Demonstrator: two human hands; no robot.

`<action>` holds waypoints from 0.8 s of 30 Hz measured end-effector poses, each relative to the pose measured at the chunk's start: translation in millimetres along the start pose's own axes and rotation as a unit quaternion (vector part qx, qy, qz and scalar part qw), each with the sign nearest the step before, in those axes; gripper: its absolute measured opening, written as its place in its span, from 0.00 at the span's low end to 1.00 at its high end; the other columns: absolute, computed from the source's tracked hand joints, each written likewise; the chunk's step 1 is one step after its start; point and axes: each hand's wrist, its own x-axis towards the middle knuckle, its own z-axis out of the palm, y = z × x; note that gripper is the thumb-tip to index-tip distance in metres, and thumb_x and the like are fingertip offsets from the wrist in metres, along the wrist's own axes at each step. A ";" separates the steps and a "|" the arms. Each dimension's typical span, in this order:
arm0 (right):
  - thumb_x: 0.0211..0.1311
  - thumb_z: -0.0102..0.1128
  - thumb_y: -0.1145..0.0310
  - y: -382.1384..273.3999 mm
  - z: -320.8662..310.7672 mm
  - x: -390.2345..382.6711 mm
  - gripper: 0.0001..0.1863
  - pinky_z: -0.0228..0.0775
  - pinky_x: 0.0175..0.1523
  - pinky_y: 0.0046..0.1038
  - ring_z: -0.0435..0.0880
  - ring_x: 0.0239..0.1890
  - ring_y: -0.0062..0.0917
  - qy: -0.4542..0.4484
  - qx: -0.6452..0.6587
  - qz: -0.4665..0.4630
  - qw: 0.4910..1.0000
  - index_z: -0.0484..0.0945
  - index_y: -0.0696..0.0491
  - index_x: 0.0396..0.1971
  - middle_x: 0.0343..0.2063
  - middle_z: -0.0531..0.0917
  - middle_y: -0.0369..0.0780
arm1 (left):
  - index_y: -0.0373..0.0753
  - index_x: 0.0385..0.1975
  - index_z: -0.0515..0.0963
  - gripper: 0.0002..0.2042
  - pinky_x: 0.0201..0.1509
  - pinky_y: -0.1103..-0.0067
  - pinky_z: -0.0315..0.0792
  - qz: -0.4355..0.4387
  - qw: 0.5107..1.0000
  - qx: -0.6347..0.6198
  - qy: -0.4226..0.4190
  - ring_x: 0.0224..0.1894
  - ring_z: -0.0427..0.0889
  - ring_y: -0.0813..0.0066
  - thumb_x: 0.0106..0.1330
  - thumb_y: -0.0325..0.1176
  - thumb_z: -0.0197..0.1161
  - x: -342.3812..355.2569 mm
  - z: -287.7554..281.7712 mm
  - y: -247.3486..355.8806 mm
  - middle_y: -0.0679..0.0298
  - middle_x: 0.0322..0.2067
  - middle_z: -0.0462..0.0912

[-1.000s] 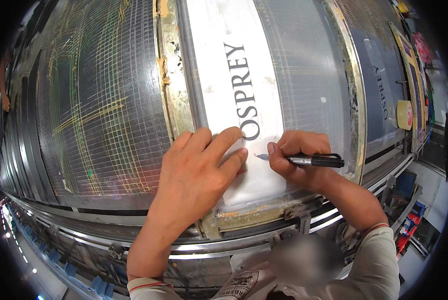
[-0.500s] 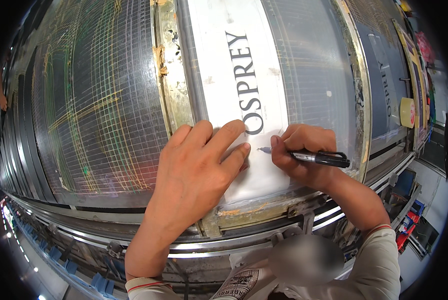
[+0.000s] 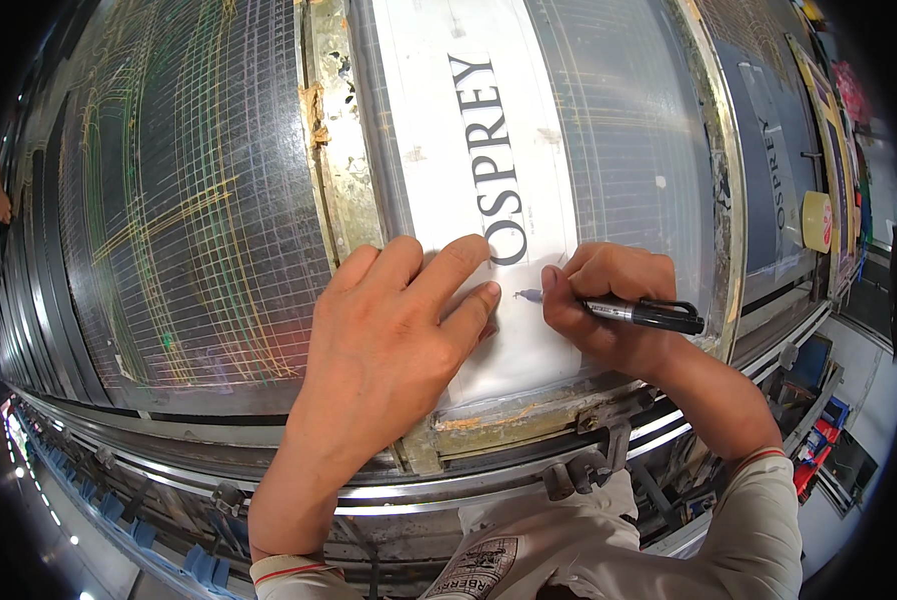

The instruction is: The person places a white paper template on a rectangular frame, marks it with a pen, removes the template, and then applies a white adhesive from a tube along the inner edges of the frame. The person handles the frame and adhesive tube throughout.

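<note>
My left hand [image 3: 384, 335] rests with its fingers apart on a white strip [image 3: 424, 90] printed with large dark lettering, inside a metal-framed panel. Its index fingertip lies beside the lowest letter. My right hand [image 3: 609, 300] grips a black-and-silver marker [image 3: 649, 316], its point angled leftward at a small mark on the strip below the lettering, between my two hands. Whether the tip touches the surface is hard to tell. A translucent gridded sheet [image 3: 629, 130] borders the strip on its right.
Dark panels with yellow and green lines [image 3: 179, 150] lie left. Right are another lettered panel [image 3: 774, 170], a tape roll [image 3: 817, 222] and red and blue items [image 3: 819, 445]. A metal rail [image 3: 419, 492] runs along the front edge. Another person's hand [image 3: 4, 205] shows at far left.
The whole view has shifted slightly, with the strip and both hands appearing higher. Relative to the strip, my hands and the marker are in nearly the same place.
</note>
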 end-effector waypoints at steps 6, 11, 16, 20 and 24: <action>0.55 0.72 0.74 0.4 0.3 -0.4 0.18 0.62 0.19 0.26 0.71 0.12 0.25 -0.002 -0.014 -0.004 1.000 0.68 0.50 0.17 0.12 0.72 0.36 | 0.46 0.39 0.87 0.13 0.36 0.75 0.65 0.000 1.000 -0.001 0.003 0.33 0.72 0.74 0.51 0.31 0.74 -0.8 1.1 -0.5 0.75 0.47 0.80; 0.55 0.72 0.73 -0.4 0.2 0.2 0.18 0.62 0.19 0.26 0.71 0.12 0.25 -0.004 -0.016 -0.002 1.000 0.68 0.50 0.16 0.12 0.72 0.36 | 0.46 0.39 0.87 0.13 0.36 0.75 0.65 -0.001 1.000 -0.001 0.000 0.34 0.72 0.74 0.51 0.32 0.74 -0.2 1.1 -0.8 0.75 0.47 0.80; 0.54 0.69 0.82 1.1 -8.1 1.7 0.17 0.68 0.21 0.23 0.78 0.15 0.22 -0.061 -0.036 -0.041 0.997 0.67 0.51 0.24 0.17 0.79 0.38 | 0.46 0.39 0.87 0.13 0.36 0.75 0.65 0.000 1.000 0.003 0.003 0.33 0.72 0.74 0.51 0.32 0.74 0.1 0.5 -0.4 0.75 0.47 0.80; 0.55 0.73 0.73 -0.5 -0.5 0.0 0.18 0.62 0.19 0.25 0.71 0.12 0.24 -0.008 -0.012 0.006 1.000 0.69 0.49 0.16 0.12 0.72 0.35 | 0.47 0.39 0.87 0.13 0.36 0.75 0.65 0.002 1.000 0.004 0.002 0.33 0.72 0.74 0.51 0.32 0.74 0.7 0.9 -1.0 0.75 0.47 0.80; 0.55 0.72 0.73 -1.2 -0.9 0.3 0.18 0.61 0.19 0.25 0.70 0.12 0.24 -0.013 -0.018 0.003 1.000 0.69 0.49 0.16 0.12 0.71 0.35 | 0.47 0.39 0.87 0.13 0.36 0.75 0.65 -0.002 1.000 0.000 0.002 0.33 0.72 0.74 0.51 0.32 0.73 0.3 0.8 -0.2 0.75 0.47 0.81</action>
